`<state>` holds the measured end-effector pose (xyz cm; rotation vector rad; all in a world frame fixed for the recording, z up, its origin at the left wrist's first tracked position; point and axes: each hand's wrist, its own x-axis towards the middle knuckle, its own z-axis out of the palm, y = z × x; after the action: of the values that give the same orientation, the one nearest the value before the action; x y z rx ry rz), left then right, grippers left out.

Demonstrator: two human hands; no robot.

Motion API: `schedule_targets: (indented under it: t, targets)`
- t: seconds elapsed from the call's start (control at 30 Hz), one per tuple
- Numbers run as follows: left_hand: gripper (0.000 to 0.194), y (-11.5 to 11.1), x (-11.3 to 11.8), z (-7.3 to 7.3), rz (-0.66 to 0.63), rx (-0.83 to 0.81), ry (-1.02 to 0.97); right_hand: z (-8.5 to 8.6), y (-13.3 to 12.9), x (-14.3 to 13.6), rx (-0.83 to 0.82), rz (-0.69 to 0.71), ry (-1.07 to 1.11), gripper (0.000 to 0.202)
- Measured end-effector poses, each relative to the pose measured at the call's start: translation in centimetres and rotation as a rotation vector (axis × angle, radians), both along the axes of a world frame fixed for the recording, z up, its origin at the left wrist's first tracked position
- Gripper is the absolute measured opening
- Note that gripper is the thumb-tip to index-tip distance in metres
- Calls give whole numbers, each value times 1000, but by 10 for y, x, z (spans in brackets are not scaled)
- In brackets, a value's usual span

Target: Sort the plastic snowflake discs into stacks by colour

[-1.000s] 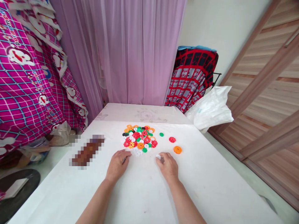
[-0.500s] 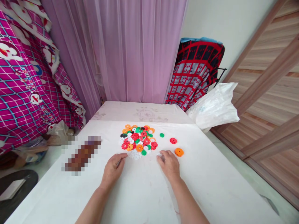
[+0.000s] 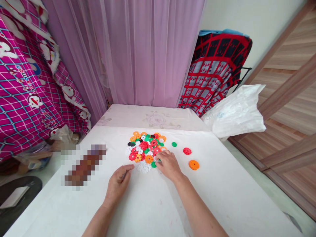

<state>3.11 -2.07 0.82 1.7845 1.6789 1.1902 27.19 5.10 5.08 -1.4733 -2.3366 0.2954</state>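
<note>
A heap of plastic snowflake discs [image 3: 144, 145] in red, orange, green, white and black lies in the middle of the table. White snowflake discs [image 3: 144, 167] are gathered at its near edge. My left hand [image 3: 120, 179] rests just left of these white discs, thumb and forefinger pressed together; what lies between them, if anything, I cannot make out. My right hand [image 3: 169, 165] reaches over the heap's near right edge, its fingertips closed at a white snowflake disc [image 3: 155, 158], next to a green disc [image 3: 153, 164].
Right of the heap lie a green disc [image 3: 174, 144], red discs [image 3: 187, 151] and orange discs [image 3: 194, 165]. A blurred brownish item [image 3: 85, 166] is on the left of the white-covered table [image 3: 145, 210]. A white plastic bag [image 3: 237, 113] stands beyond the right edge.
My right hand has moved left and slightly away from me, from bare cloth onto the heap's right edge. My left hand has barely moved. The view has shifted slightly.
</note>
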Motion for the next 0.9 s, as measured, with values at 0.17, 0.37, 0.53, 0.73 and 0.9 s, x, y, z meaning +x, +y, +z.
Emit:
schedule_targets:
  t: [0.17,0.37,0.53,0.73,0.9]
  targets:
    - [26,-6,4,4,0,33,-2,-1,3,1,-43,-12,-19,10]
    - [25,-7,9,9,-22,46,37,-8,8,3,23,21,-69,8]
    - [25,-7,13,6,-18,74,29,-20,-1,10,193,2,105,9]
    - [25,-8,11,8,34,-27,-19,-39,-42,36,221,-242,400,22]
    - [29,10,-1,15,140,-239,-49,-46,-64,57,53,-570,438,37]
